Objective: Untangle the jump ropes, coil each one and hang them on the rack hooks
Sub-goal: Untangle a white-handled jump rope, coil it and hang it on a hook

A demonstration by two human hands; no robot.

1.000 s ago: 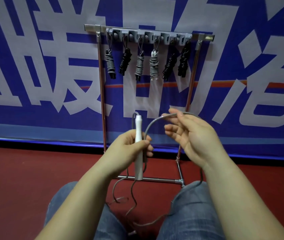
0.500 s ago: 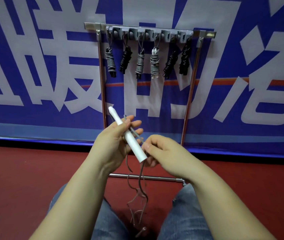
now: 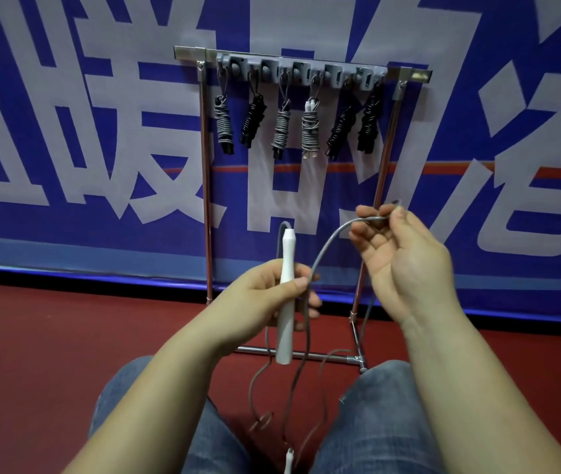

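Observation:
My left hand (image 3: 269,299) grips a white jump rope handle (image 3: 286,323), held upright. Its grey cord (image 3: 327,248) arcs up and to the right, where my right hand (image 3: 399,254) pinches it between thumb and fingertips. More of the cord hangs down in loose loops (image 3: 292,398) between my knees, and the second white handle (image 3: 288,461) dangles at the bottom edge. Behind stands a metal rack (image 3: 205,200) with a grey hook bar (image 3: 301,68). Several coiled ropes hang from the hooks, some grey (image 3: 281,126), some black (image 3: 253,119).
A blue banner with large white characters (image 3: 67,131) covers the wall behind the rack. The floor (image 3: 50,354) is dark red. My knees in blue jeans (image 3: 375,412) are at the bottom, either side of the hanging cord. The rack's foot bar (image 3: 327,356) lies on the floor.
My right hand has lifted up and to the right, drawing the cord out into an arc. My left hand has swung the handle from tilted back to upright.

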